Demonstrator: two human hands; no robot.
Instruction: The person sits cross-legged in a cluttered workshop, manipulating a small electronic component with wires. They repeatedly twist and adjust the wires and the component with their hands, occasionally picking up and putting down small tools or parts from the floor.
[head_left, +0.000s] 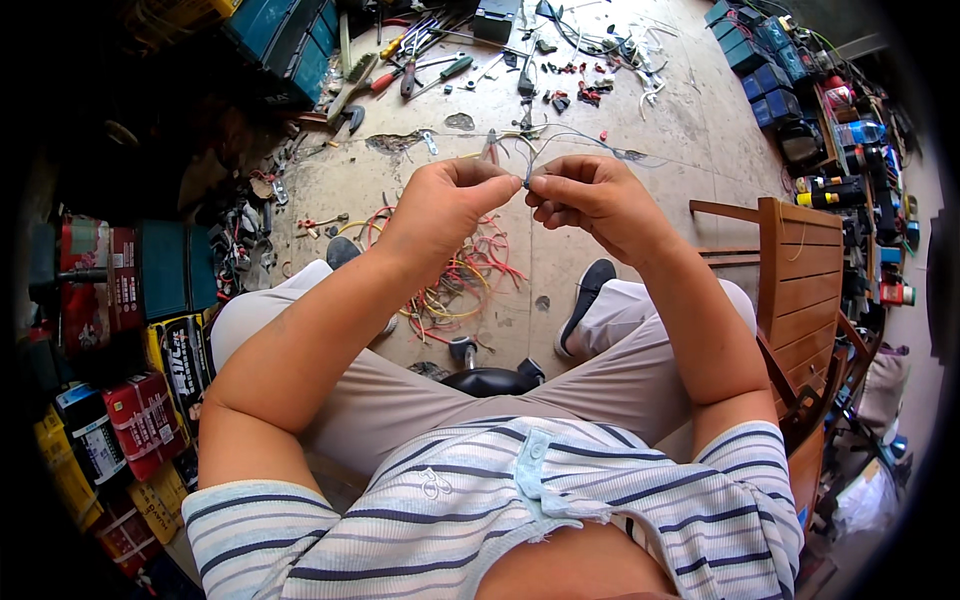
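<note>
Both my hands are raised together over the floor, fingertips almost meeting. My left hand (448,205) pinches with thumb and forefinger at the end of a thin dark wire (529,160). Close beside it, my right hand (592,195) grips the same wire between thumb and fingers, its other fingers curled. From the fingertips the wire runs up and forks into thin grey-blue strands. What exactly lies between the fingertips is small and partly hidden. Below the hands a tangle of red and yellow wires (465,275) lies on the floor between my shoes.
Screwdrivers and other hand tools (410,70) lie at the far left, with small red and black clips (590,88) at the far middle. Boxed batteries (145,425) are stacked at left. A wooden chair (800,270) stands at right, near crowded shelves (870,190).
</note>
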